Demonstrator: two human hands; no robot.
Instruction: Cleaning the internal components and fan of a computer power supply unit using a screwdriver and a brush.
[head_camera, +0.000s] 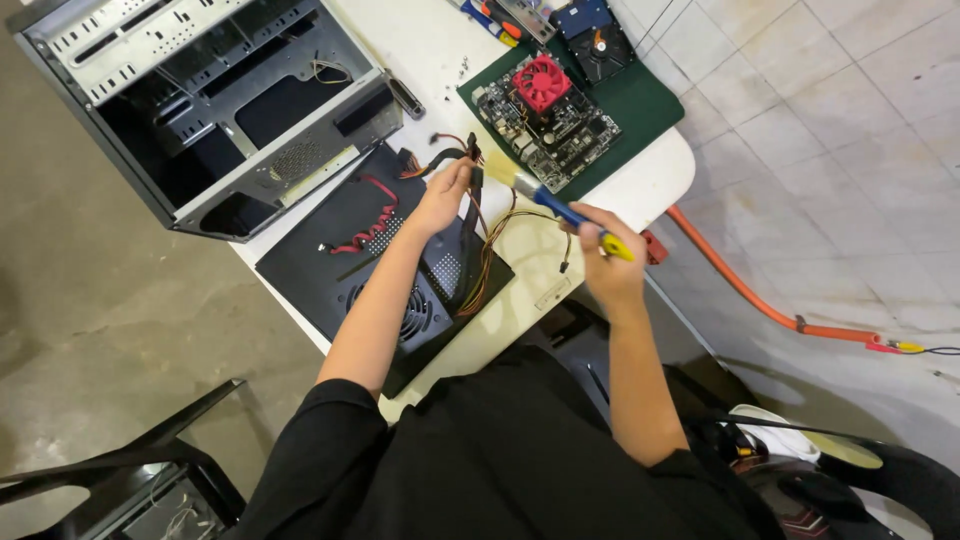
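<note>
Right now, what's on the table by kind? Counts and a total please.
Computer case: 1
Black side panel: 1
Power supply: 1
Circuit board with red fan: 1
Green mat: 1
Hard drive: 1
Brush, held in the right hand: 1
Cable bundle, held by the left hand: 1
Total: 8

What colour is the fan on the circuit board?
The fan is red, seen best in the head view.

- computer case (200, 100) cut by top and left edges
- brush (560, 208) bristles motion-blurred
- black chair (130, 470) near left, cut by bottom edge
- tools (490, 18) far, cropped at top edge
- small screws (463, 66) too tiny to tell
</note>
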